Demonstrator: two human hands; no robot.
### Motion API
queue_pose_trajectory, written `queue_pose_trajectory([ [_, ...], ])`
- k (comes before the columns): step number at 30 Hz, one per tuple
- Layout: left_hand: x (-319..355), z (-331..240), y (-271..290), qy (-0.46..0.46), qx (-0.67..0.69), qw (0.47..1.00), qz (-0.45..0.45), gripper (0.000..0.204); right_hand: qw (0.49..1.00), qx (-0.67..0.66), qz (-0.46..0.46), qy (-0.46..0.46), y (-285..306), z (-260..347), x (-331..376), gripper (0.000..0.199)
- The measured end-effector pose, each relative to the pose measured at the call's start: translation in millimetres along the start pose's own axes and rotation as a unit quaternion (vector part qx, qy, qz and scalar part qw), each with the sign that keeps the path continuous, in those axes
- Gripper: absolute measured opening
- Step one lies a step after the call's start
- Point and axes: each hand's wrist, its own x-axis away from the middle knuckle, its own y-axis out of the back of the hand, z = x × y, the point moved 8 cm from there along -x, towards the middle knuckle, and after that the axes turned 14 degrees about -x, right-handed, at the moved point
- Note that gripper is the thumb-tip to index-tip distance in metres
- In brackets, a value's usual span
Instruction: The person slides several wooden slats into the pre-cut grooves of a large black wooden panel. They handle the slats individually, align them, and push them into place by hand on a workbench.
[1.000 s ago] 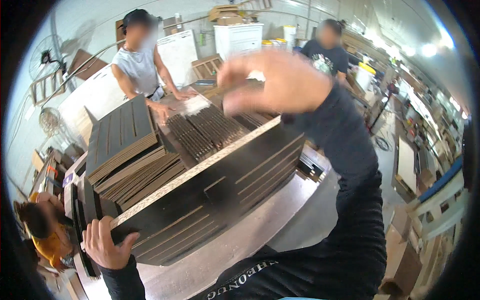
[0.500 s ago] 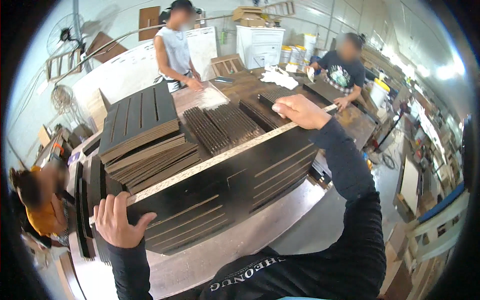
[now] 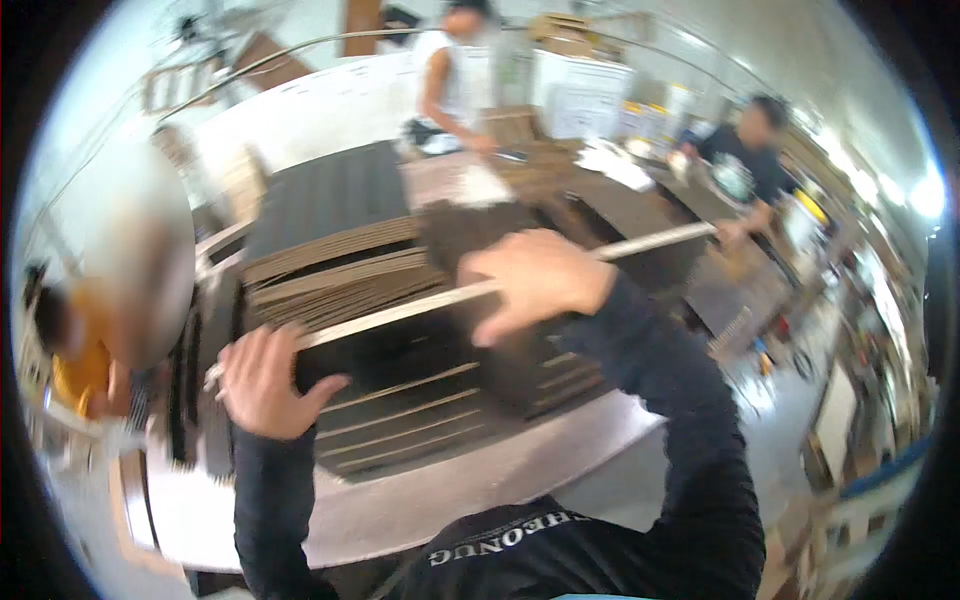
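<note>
A long dark board (image 3: 400,362) with pale slots cut in it stands tilted on edge in front of me. My left hand (image 3: 268,385) grips its upper edge near the left end, thumb against the near face. Around the middle of the same pale edge is my right hand (image 3: 540,283), fingers over the top and thumb down the front; motion blurs it somewhat. Behind the board lies a stack of dark slotted panels (image 3: 335,200), with uneven boards beneath. The fingertips beyond the edge are hidden.
A pinkish worktable (image 3: 560,462) carries the boards. Narrow dark pieces (image 3: 187,370) stand at its left. One person (image 3: 437,90) is across the table; another (image 3: 745,160) has a hand by the board's far right end. An orange-clad person (image 3: 85,340) is at left.
My right hand has moved left along the board's edge, from near its right end to about the middle. My left hand keeps its hold. The surroundings have shifted right in view.
</note>
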Motion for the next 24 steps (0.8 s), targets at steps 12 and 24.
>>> queue_pose_trajectory([
  [12, -69, 118, 18, 0.083, 0.349, 0.927, 0.112, 0.058, 0.999, -0.01, 0.023, -0.038, 4, 5, -5, 0.052],
  [24, -15, 23, -26, -0.051, 0.051, 0.991, 0.115, 0.061, 0.992, -0.121, -0.009, 0.045, 3, -6, 5, 0.058],
])
